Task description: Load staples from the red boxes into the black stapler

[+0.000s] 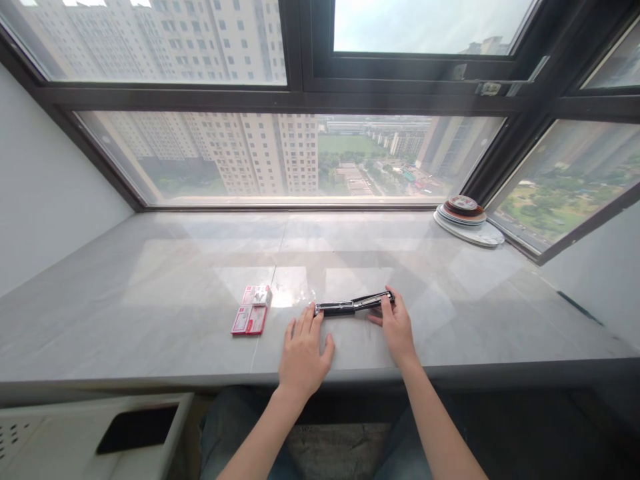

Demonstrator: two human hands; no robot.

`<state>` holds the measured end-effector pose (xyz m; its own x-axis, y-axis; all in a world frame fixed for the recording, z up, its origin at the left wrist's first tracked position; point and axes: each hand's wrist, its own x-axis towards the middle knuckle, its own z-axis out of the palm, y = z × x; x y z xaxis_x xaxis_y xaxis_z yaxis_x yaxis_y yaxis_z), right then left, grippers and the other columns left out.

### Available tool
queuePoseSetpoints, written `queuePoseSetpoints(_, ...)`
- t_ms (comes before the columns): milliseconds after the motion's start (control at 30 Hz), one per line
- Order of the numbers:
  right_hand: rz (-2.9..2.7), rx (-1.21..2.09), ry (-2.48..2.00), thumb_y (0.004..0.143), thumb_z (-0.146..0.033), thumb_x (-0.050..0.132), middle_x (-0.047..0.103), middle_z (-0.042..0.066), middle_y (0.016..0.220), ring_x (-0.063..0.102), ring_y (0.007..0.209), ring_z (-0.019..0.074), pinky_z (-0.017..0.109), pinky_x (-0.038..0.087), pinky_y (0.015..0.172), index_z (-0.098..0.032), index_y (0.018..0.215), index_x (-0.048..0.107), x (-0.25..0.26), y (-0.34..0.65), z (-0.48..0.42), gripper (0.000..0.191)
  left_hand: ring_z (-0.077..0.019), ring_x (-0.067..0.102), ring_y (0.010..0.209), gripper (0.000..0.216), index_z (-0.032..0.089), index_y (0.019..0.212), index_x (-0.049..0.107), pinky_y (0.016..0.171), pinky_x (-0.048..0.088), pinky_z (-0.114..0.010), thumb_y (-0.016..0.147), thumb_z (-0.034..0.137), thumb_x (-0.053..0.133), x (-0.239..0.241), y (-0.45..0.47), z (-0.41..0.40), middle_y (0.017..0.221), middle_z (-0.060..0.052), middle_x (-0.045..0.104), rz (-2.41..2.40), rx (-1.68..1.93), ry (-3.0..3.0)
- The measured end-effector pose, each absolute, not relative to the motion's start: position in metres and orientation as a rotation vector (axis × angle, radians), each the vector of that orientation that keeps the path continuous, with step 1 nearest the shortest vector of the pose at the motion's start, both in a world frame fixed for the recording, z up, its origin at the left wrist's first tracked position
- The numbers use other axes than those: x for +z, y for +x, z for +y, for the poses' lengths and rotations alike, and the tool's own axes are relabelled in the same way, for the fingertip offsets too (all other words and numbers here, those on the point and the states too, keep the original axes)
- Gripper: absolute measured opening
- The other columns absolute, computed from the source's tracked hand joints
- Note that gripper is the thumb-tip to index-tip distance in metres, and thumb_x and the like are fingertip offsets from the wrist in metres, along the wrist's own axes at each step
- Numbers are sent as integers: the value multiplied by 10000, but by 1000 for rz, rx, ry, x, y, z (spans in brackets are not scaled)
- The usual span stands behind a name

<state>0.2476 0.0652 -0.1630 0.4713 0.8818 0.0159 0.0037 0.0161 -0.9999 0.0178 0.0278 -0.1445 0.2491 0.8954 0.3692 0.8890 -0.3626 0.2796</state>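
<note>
A black stapler (341, 307) lies folded out nearly straight on the grey sill, its silver metal track showing. At its right end, my right hand (399, 330) pinches the stapler between thumb and fingers, with that end tilted slightly up. My left hand (303, 353) rests palm down with fingers stretched out, its fingertips touching the stapler's left end. To the left of that hand are small red-and-white boxes (242, 320), grouped close together, which look like staple boxes.
The tiled window sill (150, 313) runs below dark-framed windows (295, 100). A stack of round plates or lids (467, 230) stands in the far right corner. Under the sill's front edge, at lower left, is a pale panel (60, 433) with a dark opening.
</note>
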Motion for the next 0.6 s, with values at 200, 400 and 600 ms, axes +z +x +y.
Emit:
queuePoseSetpoints(200,-827,866,-1333,921,-632,622,679,54,1087,697,1025,275,407,689,757,-270,1442,544,-162,247,65,639,-294,369,1509,507,218,1495,475,1242,301,-540,996,299,506,-144,17,27,1651,-110,341,1771,765,2482)
queuePoseSetpoints(400,-846,889,-1310,950,-610,610,668,37,1055,704,1025,263,398,694,778,-277,1426,542,-162,249,62,585,-278,374,1508,515,234,1503,469,1246,298,-520,992,287,509,-145,18,27,1651,-96,346,1762,775,2465)
queuePoseSetpoints(600,-861,903,-1336,956,-626,572,678,59,1083,721,979,270,398,699,714,-255,1459,502,-160,250,60,629,-304,396,1491,506,266,1471,512,1245,294,-543,966,285,543,-145,21,26,1643,-79,365,1744,845,2391)
